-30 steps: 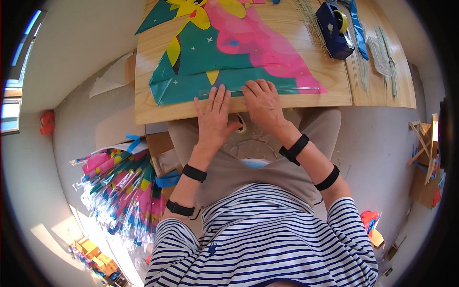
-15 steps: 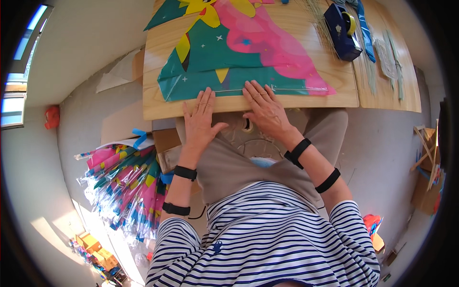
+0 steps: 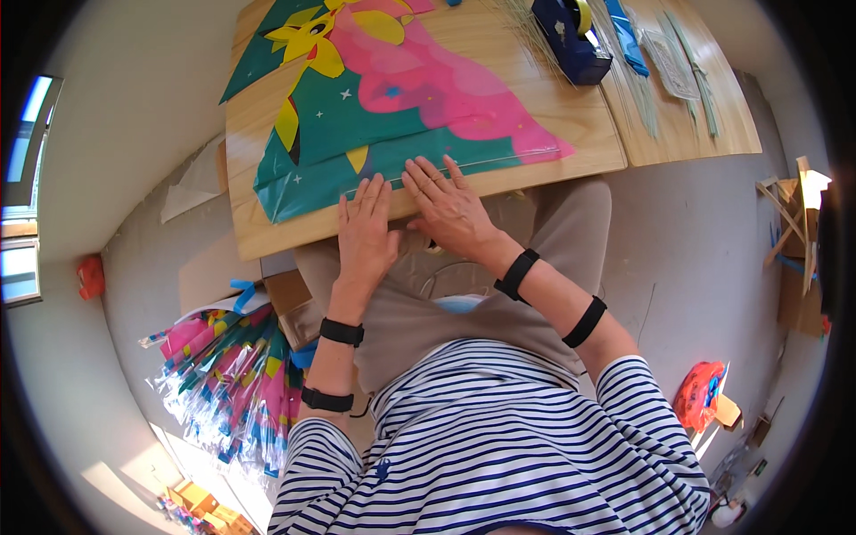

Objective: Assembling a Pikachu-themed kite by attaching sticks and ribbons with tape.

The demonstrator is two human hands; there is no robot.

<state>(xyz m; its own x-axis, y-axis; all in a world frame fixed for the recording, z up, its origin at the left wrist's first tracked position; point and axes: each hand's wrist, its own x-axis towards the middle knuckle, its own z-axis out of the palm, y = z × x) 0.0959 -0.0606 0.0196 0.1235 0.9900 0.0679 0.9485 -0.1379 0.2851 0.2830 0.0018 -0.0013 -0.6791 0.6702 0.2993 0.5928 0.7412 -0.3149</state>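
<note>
A green and pink printed plastic sheet (image 3: pixel 325 138) with a yellow cartoon figure lies spread on the wooden table. A thin straight rod (image 3: pixel 486 163) runs along its near edge, where the film looks folded. My left hand (image 3: pixel 364 236) rests flat with fingers stretched on this edge, left of its middle. Just to the right, my right hand (image 3: pixel 453 214) also presses down flat, fingers extended over the rod line. Neither hand grips anything. The part of the rod beneath my fingers is hidden.
A dark blue tape dispenser (image 3: pixel 575 45) stands at the far right, beside thin sticks (image 3: pixel 644 107) and a clear plastic packet (image 3: pixel 670 67). Left of my legs, a bundle of matching printed film (image 3: pixel 232 374) leans by a cardboard box (image 3: pixel 294 303). A red bag (image 3: pixel 698 397) sits on the floor at right.
My left hand has slid right along the sheet's near edge, closer to my right hand. The view has turned, so the table appears tilted and shifted left.
</note>
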